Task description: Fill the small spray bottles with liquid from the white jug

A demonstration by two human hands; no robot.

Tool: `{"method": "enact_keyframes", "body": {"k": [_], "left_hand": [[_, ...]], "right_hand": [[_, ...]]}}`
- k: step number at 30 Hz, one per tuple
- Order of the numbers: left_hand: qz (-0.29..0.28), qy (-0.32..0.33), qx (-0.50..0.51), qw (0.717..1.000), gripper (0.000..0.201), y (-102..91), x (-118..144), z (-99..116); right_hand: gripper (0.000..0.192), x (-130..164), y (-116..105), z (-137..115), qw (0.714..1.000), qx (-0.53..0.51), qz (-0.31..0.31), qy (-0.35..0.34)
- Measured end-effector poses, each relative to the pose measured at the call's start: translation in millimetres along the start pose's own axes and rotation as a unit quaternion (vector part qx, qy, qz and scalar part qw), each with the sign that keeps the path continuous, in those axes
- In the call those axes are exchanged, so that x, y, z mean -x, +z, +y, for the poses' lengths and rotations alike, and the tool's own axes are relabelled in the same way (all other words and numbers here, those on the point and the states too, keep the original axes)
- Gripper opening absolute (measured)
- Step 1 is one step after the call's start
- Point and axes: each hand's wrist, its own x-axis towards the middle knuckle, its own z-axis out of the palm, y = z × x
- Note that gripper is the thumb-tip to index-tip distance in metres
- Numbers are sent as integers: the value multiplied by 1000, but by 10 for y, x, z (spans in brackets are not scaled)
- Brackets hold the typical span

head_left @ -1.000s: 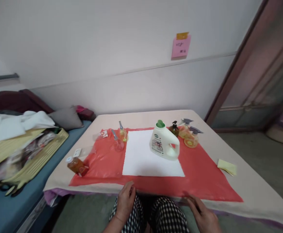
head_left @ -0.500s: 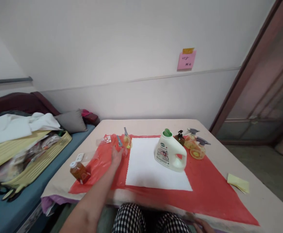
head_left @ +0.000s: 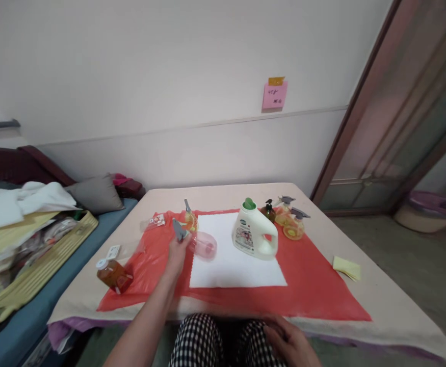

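My left hand (head_left: 177, 253) is closed round the neck of a clear pinkish spray bottle (head_left: 206, 246) with a grey trigger head. The bottle is tilted, its round base pointing right over the white cloth (head_left: 230, 272). Behind it stands another spray bottle (head_left: 191, 222) holding yellowish liquid. A white detergent jug (head_left: 254, 235) with a green cap stands upright on the cloth's right part. Low over my right knee is my right hand (head_left: 293, 342), its fingers loosely apart with nothing seen in them.
Red sheeting (head_left: 310, 285) covers much of the table under the cloth. A dark pump bottle (head_left: 267, 213) and two spray bottles (head_left: 293, 228) stand right of the jug. An amber jar (head_left: 114, 276) leans at the left. Folded yellow cloths (head_left: 346, 268) lie at the right edge.
My left hand has raised the spray bottle from the red sheeting and tipped it rightward over the white cloth. My right hand has come further into view by my knee. The view has turned right.
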Motion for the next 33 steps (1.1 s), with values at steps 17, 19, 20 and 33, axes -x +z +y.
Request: {"method": "enact_keyframes", "body": {"k": [17,19,20,33], "left_hand": [[-297,-80,197,931,39,89,1943,959],[-297,-75,203,930,40,103,1990,972],[-292,-70,208,931,37,116,2010,966],[-89,-105,198,970,32,184,2081,704]], "right_hand": [[79,705,519,-602,832,-495,-234,87],[77,749,538,-626,835,-485,-236,107],[76,766,554,-640,836,-481,-235,119],[77,840,682,-507,967,-78,30,-242]]}}
